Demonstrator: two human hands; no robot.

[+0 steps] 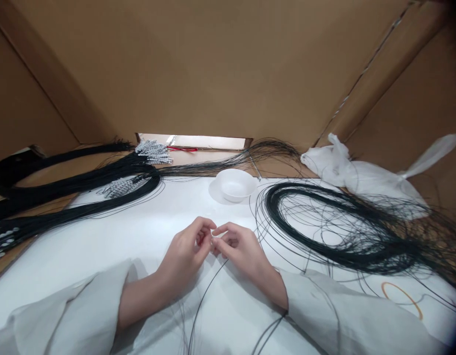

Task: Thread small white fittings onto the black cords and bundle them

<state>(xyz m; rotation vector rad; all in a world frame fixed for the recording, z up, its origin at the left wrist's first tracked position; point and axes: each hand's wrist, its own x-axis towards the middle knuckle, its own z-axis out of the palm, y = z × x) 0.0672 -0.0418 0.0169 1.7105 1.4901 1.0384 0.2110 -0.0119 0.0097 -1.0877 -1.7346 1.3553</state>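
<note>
My left hand [187, 251] and my right hand [239, 247] meet over the white table [102, 241], fingertips pinched together on a thin black cord [203, 301] that trails down toward me. Something tiny sits between the fingertips; I cannot make it out. A small white bowl [235, 184] stands just beyond my hands. A loose tangle of black cords [338, 231] lies to the right of my right hand.
Bundles of black cords with silvery ends [83, 187] lie at the left, and a cluster of those ends [154, 152] sits at the back. A white plastic bag [357, 172] rests at the right. Brown cardboard walls [213, 69] enclose the table.
</note>
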